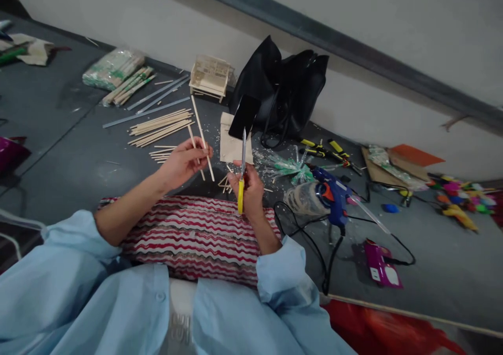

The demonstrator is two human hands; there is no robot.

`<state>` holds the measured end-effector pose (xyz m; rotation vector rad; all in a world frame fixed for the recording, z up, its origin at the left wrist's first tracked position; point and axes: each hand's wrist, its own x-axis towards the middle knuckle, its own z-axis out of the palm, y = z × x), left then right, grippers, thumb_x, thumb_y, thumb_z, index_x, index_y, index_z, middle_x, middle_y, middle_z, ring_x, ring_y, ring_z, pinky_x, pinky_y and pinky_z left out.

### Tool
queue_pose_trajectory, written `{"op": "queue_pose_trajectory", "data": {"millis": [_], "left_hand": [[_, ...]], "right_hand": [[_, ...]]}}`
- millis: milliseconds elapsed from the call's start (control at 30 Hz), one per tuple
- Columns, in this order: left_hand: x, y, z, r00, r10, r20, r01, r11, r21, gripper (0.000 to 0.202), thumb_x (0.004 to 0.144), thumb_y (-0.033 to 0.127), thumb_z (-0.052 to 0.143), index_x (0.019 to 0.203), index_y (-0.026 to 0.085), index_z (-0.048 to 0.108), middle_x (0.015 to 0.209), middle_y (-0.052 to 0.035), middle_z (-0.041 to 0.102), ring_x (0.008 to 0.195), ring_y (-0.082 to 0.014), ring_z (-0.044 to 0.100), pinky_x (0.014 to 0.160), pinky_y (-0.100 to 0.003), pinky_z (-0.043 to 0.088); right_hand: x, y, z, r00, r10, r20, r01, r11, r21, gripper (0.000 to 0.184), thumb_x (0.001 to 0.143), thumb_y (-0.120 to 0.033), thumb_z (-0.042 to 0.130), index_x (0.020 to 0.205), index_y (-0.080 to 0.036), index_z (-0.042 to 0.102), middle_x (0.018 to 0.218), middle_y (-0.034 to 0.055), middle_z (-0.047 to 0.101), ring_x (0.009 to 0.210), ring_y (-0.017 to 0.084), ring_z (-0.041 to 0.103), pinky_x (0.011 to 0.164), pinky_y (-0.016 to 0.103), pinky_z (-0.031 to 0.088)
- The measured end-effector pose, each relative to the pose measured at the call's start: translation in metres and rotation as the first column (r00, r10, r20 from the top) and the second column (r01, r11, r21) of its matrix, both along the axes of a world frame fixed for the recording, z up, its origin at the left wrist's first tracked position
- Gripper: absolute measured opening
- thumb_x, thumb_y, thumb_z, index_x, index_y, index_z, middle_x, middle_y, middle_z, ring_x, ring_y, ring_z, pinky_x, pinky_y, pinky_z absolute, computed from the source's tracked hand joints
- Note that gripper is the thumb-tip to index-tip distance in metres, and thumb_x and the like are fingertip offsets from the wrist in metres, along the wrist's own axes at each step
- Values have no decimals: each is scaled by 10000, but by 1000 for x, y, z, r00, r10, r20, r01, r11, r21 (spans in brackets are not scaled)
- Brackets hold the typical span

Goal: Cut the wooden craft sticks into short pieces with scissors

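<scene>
Fingers of the left hand (186,158) pinch two wooden sticks (199,124) beyond the striped cushion (196,240), those of the right hand (253,190) wrap yellow-handled scissors (240,197), seemingly a sizing step, and cutting would call for the scissors to open around one stick.

a long pale stick (198,122), slim and straight, is held left of the frame's centre, its top end leaning toward the upper left. a shorter stick (192,136), equally pale, is held just left of it at a similar slant, their lower ends near each other. a pair of scissors (241,193), yellow-handled with grey blades, is held nearly upright near the frame's centre, tips upward.
</scene>
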<state>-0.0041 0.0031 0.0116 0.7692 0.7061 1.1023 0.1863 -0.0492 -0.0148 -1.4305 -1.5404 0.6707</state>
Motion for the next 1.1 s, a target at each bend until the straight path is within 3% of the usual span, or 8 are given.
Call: {"op": "queue_pose_trajectory", "data": {"millis": [133, 333, 467, 600, 767, 900, 1000, 1100], "left_hand": [[10, -6, -11, 996, -37, 85, 45, 994, -99, 148, 701, 109, 700, 757, 147, 568, 778, -7, 639, 576, -49, 511, 573, -168, 428], [15, -8, -18, 983, -73, 169, 98, 984, -147, 107, 769, 146, 721, 806, 138, 621, 739, 0, 621, 613, -70, 565, 617, -180, 475], [14, -6, -19, 966, -131, 225, 172, 969, -175, 138, 840, 262, 674, 835, 123, 674, 758, -47, 653, 726, -144, 655, 705, -255, 545], [11, -5, -19, 951, -143, 276, 203, 958, -202, 92, 843, 230, 669, 798, 150, 659, 754, -38, 663, 732, -170, 679, 763, -337, 594], [9, -2, -17, 962, -57, 266, 107, 979, -176, 117, 847, 218, 666, 762, 153, 618, 596, 30, 496, 605, -112, 601, 639, -247, 578], [8, -1, -11, 975, -14, 221, 64, 974, -219, 147, 871, 260, 639, 779, 149, 609, 593, 43, 451, 544, -84, 523, 616, -229, 556], [9, -2, -9, 973, -14, 229, 69, 970, -232, 159, 892, 255, 610, 780, 143, 614, 575, 52, 426, 505, -66, 463, 672, -241, 564], [9, -2, -11, 975, -10, 222, 65, 969, -239, 169, 901, 251, 599, 776, 139, 620, 564, 43, 444, 493, -62, 453, 561, -173, 494]], "right_hand": [[-4, -3, -1, 996, 87, -36, -88, 996, -28, 385, 829, -385, 652, 1172, -212, 616, 811, -16, 651, 687, 115, 582, 685, 241, 491], [-6, -6, -7, 985, 157, -68, -162, 984, -75, 407, 808, -350, 678, 1184, -214, 600, 813, -18, 652, 686, 117, 588, 714, 251, 498], [-6, -5, -7, 983, 180, -47, -183, 980, -80, 390, 809, -335, 672, 1177, -227, 600, 818, -18, 659, 697, 124, 601, 726, 259, 502], [-7, -4, -8, 977, 210, -16, -211, 975, -74, 410, 803, -343, 686, 1187, -224, 604, 939, 8, 684, 757, 131, 611, 740, 262, 503], [-7, -4, -10, 954, 287, -86, -295, 951, -93, 484, 806, -330, 685, 1267, -242, 568, 924, -6, 668, 737, 116, 608, 722, 251, 510], [-7, -6, -10, 949, 313, -28, -315, 943, -108, 599, 770, -296, 721, 1337, -268, 529, 1084, 20, 659, 766, 113, 619, 738, 253, 517], [-7, -8, -9, 953, 304, 4, -302, 947, -107, 694, 770, -274, 721, 1414, -267, 464, 989, 9, 654, 741, 115, 611, 707, 244, 512], [-7, -8, -9, 957, 290, -4, -289, 952, -101, 730, 771, -278, 720, 1442, -263, 436, 888, -9, 627, 712, 116, 595, 680, 236, 503]]}}
